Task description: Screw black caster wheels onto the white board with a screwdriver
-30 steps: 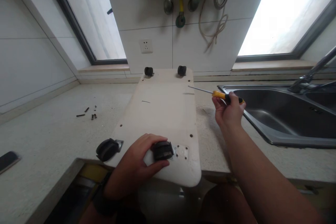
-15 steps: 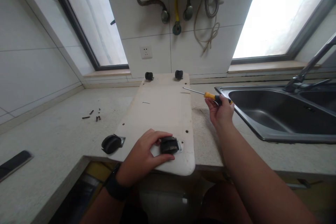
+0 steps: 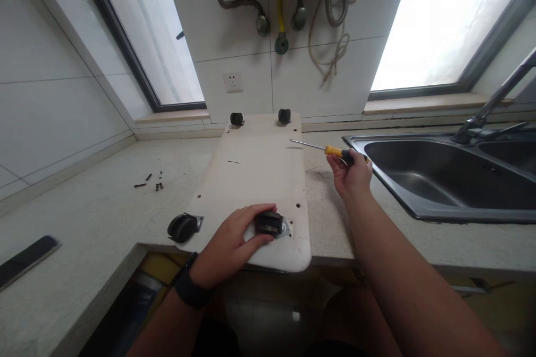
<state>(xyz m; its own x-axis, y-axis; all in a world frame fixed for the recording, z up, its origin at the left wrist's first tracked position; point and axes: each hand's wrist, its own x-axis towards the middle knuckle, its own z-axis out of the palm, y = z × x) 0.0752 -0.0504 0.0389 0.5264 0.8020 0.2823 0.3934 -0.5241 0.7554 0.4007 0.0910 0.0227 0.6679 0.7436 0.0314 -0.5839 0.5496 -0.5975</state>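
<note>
A pale board [image 3: 255,178] lies on the countertop, its near end reaching past the edge. Near its front right corner, my left hand [image 3: 234,237] grips a black caster wheel [image 3: 268,223] between thumb and fingers; the metal plate shows beside it. My right hand [image 3: 352,175] is closed round the yellow and black handle of a screwdriver [image 3: 335,151], whose shaft points left above the board's right side. Another caster [image 3: 183,227] sits at the front left corner. Two more, a left caster [image 3: 237,119] and a right caster [image 3: 284,116], stand at the far end.
Several loose screws [image 3: 158,186] lie on the countertop [image 3: 113,206] left of the board. A dark flat object [image 3: 29,259] rests farther left. To the right is a steel sink [image 3: 419,178] with a faucet [image 3: 473,128]. Hoses [image 3: 282,11] hang on the wall behind.
The caster in my left hand has turned and shifted slightly, with its plate now angled on the board. My right hand with the screwdriver has barely moved.
</note>
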